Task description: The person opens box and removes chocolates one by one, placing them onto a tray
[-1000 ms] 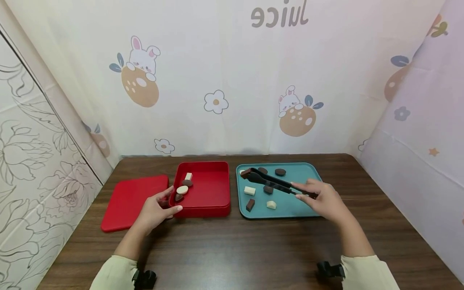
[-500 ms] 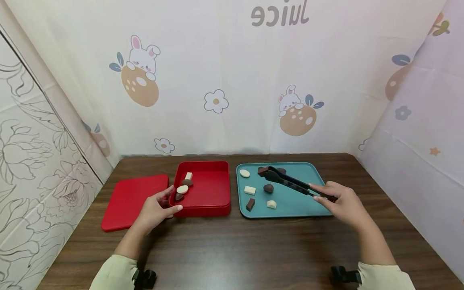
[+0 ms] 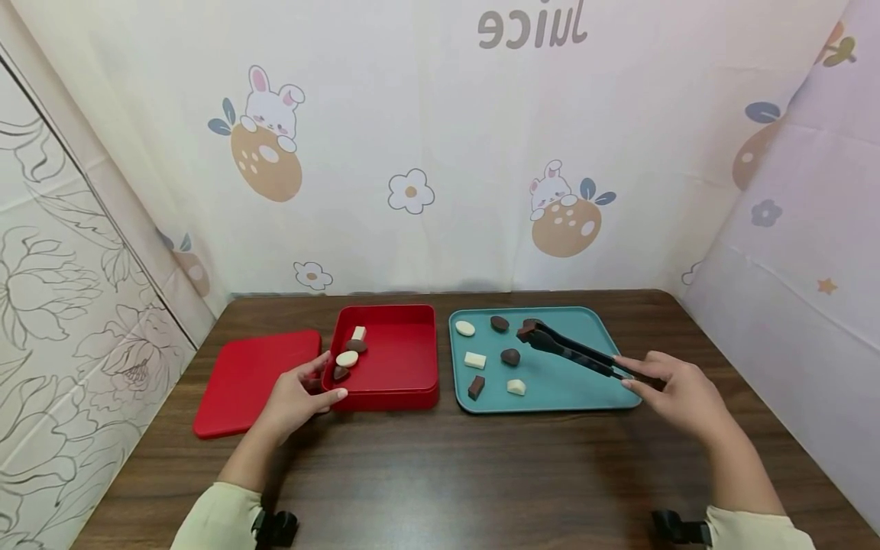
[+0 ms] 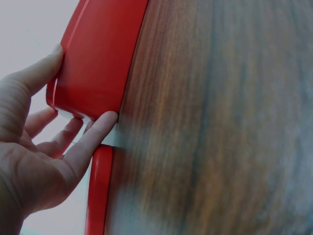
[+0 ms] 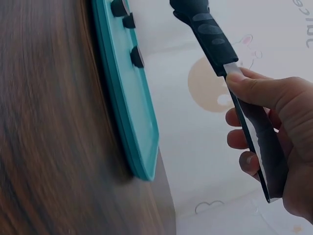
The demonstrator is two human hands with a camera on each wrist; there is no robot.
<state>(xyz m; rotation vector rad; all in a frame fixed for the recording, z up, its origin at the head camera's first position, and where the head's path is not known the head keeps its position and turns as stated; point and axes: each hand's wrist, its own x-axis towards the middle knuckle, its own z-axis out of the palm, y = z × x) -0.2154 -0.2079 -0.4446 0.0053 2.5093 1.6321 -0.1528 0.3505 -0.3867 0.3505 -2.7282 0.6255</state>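
Note:
My left hand (image 3: 296,393) holds the near left corner of a red box (image 3: 402,399). In the left wrist view, its thumb and fingers (image 4: 93,139) lie against two sides of that corner. Light and dark chocolates (image 3: 347,359) lie along the box's left side. My right hand (image 3: 677,389) grips black tongs (image 3: 577,351) by the handle end, as the right wrist view shows. Their tip, with a brown chocolate (image 3: 528,327) in it, is over a teal tray (image 3: 577,397). Several white and dark chocolates (image 3: 475,360) are spread on the tray.
Left of the box, a flat red lid (image 3: 250,382) lies on the dark wooden table (image 3: 440,466). A printed cloth (image 3: 454,137) hangs behind the table's back edge. The tray stands to the right of the box, with a narrow gap between them.
My right hand has moved right with the tongs, carrying the brown chocolate across the tray from its left side. A white oval chocolate on the tray now shows fully. My left hand stays on the box.

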